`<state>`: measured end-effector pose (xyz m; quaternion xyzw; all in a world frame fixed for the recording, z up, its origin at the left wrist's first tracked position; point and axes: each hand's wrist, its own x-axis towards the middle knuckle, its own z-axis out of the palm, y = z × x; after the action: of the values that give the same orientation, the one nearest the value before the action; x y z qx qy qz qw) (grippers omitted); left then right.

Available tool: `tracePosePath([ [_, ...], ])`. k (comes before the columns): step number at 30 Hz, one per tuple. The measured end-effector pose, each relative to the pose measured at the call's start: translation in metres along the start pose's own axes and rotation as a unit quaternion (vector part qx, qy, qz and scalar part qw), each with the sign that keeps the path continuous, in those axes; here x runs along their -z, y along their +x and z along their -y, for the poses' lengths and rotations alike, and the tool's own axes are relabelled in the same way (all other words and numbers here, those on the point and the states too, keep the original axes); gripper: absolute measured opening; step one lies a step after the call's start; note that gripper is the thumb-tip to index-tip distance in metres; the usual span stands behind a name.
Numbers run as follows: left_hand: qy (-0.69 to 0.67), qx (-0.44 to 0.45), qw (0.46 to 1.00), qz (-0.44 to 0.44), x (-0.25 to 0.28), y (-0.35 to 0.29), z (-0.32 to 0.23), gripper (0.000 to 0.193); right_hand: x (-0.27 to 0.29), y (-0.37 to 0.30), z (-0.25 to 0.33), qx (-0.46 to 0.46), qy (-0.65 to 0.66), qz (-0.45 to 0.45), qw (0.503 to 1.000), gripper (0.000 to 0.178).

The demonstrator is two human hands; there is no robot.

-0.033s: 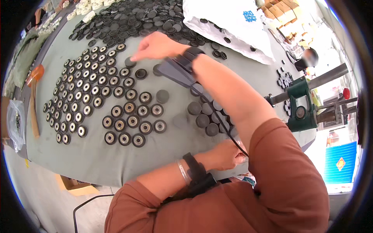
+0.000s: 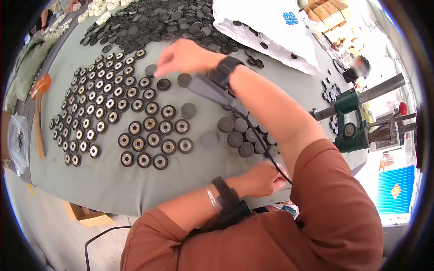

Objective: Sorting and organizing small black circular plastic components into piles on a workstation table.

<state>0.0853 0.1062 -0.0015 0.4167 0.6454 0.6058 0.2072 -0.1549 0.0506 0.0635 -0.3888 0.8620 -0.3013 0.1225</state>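
My right hand (image 2: 183,56) reaches far across the grey table (image 2: 90,180). Its fingertips are pinched together on the edge of a plain dark disc (image 2: 150,70) lying at the top of the laid-out rows. Rows of ringed black discs with pale centres (image 2: 104,113) fill the table to the left of that hand. A cluster of plain dark discs (image 2: 242,133) lies under my right forearm. My left hand (image 2: 264,178) is curled at the near table edge beneath my right arm; what it holds is hidden. Both wrists wear black strapped devices, and a cable runs down from the right one.
A large heap of loose dark discs (image 2: 172,22) covers the far side. A white sack (image 2: 271,31) lies at the far right and a green press-like machine (image 2: 350,122) stands at the right edge. An orange-handled tool (image 2: 40,95) and a plastic bag (image 2: 18,140) lie at the left.
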Motion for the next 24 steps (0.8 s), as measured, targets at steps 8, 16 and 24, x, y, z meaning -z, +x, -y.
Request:
tracePosePath([
  [8, -0.032, -0.003, 0.999, 0.015, 0.006, 0.000, -0.010, 0.017, 0.010, -0.020, -0.048, -0.021, -0.403, -0.064, 0.913, 0.020],
  [16, 0.020, 0.018, 0.999, 0.047, 0.011, 0.000, -0.014, 0.014, 0.000, 0.003, -0.047, 0.038, -0.280, -0.079, 0.956, 0.029],
  [24, 0.027, 0.012, 0.998, 0.057, 0.011, 0.003, -0.012, 0.016, -0.023, 0.008, -0.007, 0.150, -0.242, -0.012, 0.958, 0.033],
])
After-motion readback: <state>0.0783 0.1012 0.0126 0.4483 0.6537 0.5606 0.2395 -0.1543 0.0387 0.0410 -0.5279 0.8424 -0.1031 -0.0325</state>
